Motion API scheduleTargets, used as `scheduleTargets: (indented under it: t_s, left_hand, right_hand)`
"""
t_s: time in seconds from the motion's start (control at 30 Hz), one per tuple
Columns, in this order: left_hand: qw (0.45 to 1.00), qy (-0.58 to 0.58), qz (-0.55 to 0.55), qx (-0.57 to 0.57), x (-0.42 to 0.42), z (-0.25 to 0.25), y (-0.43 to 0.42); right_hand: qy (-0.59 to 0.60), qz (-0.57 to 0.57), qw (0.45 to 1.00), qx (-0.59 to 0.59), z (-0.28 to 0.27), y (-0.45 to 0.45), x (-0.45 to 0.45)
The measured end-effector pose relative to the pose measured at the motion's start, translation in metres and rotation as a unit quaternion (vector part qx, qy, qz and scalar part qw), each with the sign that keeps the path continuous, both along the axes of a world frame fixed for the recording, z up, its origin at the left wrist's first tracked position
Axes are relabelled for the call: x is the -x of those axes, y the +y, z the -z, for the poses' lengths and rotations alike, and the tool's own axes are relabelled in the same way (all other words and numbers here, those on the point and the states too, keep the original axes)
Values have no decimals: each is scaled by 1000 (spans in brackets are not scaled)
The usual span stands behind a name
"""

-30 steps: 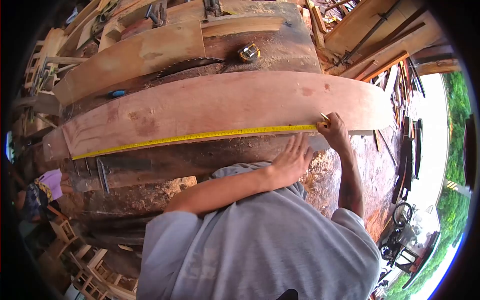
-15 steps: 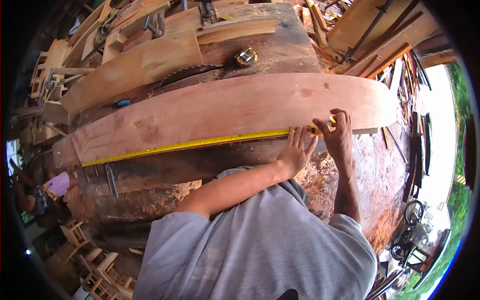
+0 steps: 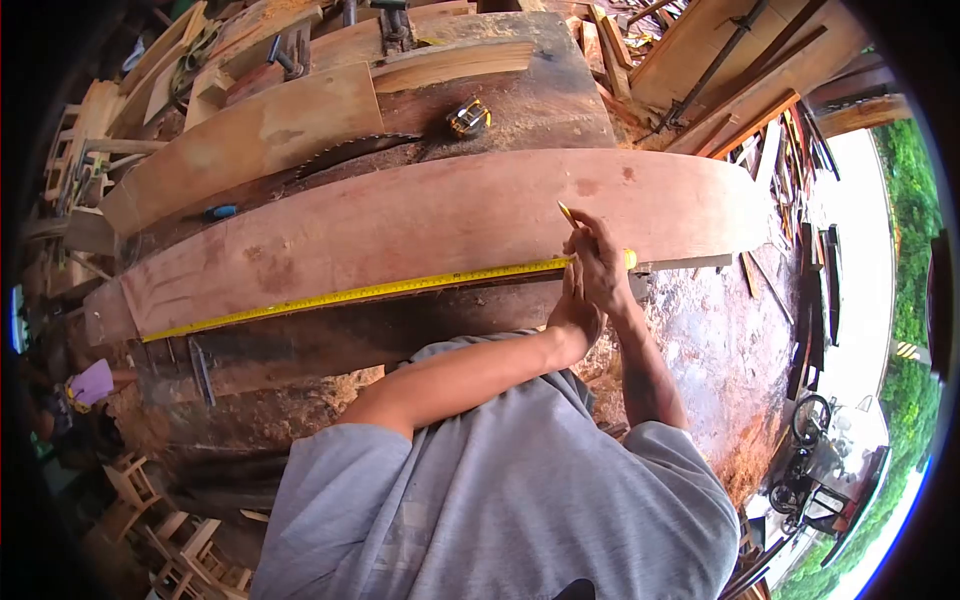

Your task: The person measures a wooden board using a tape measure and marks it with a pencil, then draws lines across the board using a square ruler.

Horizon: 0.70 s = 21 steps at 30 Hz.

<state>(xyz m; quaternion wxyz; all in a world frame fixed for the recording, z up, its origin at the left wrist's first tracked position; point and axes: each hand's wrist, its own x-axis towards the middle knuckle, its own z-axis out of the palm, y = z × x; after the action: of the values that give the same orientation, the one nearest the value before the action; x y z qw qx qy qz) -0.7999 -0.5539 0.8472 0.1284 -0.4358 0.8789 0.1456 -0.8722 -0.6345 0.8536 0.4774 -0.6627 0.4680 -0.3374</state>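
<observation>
A long, curved reddish wooden board (image 3: pixel 400 220) lies across the bench in the head view. Along its near edge stretches a yellow tape measure (image 3: pixel 350 296), its right end partly hidden by my hands. My left hand (image 3: pixel 575 318) rests at the board's near edge over the tape, fingers stretched out, partly covered by my right hand. Pinched in my right hand (image 3: pixel 603 262) is a pencil (image 3: pixel 568 214), its tip up and left above the board. The two hands overlap.
A second tape measure (image 3: pixel 470 118) lies behind the board, near a toothed saw blade (image 3: pixel 350 150). A pale plank (image 3: pixel 250 135) and clamps (image 3: pixel 290 58) stand farther back. A blue-handled tool (image 3: pixel 221 212) is at left. Another person (image 3: pixel 92 385) is at far left.
My right hand has moved left across my left hand, bringing the pencil over the board. My left hand has turned more on edge. The whole view has shifted slightly.
</observation>
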Motion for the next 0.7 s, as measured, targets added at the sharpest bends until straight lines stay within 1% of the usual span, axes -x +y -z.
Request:
scheduleTargets:
  t_s: [0.03,0.07,0.1,0.13,0.17,0.2,0.23,0.27,0.3,0.33,0.4,0.47,0.5,0.53,0.57,0.6,0.67,0.7]
  left_hand:
    - [1000,-4,-1,18,-7,-12,1]
    - [1000,-9,3,18,-8,-5,2]
    - [999,1,9,52,-9,13,4]
    - [996,13,18,86,-9,30,5]
    - [987,124,0,98,-15,53,5]
    - [987,123,9,100,-21,51,4]
    - [978,180,-6,108,-26,49,2]
    - [965,237,-23,114,-30,48,1]
    - [959,245,-23,144,-32,47,-1]
    - [958,248,-25,143,-35,47,-1]
    - [954,262,3,144,-45,37,-3]
    - [945,288,0,155,-56,30,-6]
    - [920,381,-62,72,-62,31,-7]
    - [899,421,-112,44,-69,32,-7]
    - [871,464,-160,19,-78,31,-8]
    - [872,464,-157,15,-88,37,-11]
    - [824,520,-187,123,-104,39,-18]
    - [826,519,-184,119,-107,35,-18]
  right_hand:
    - [2,-1,1000,-2,4,-3,-2]
    - [5,0,1000,-4,5,-4,-3]
    - [30,-3,1000,7,2,-4,-2]
    - [27,4,1000,7,-1,-1,-1]
    - [55,4,997,45,-5,1,0]
    - [84,5,993,84,-7,2,2]
    - [84,13,993,86,-1,-3,8]
    - [135,0,969,208,11,-13,20]
    - [184,-16,927,326,20,-17,29]
    - [160,32,940,301,31,-17,37]
    - [153,47,974,163,19,-17,57]
    - [143,55,976,157,7,-23,70]
    - [119,20,987,103,3,-27,77]
    - [95,-13,994,47,1,-28,83]
    - [88,-25,994,54,-3,-30,84]
    - [89,-21,995,52,-8,-30,84]
    - [59,-20,998,-18,-20,-26,79]
    - [12,12,997,-72,-23,-23,74]
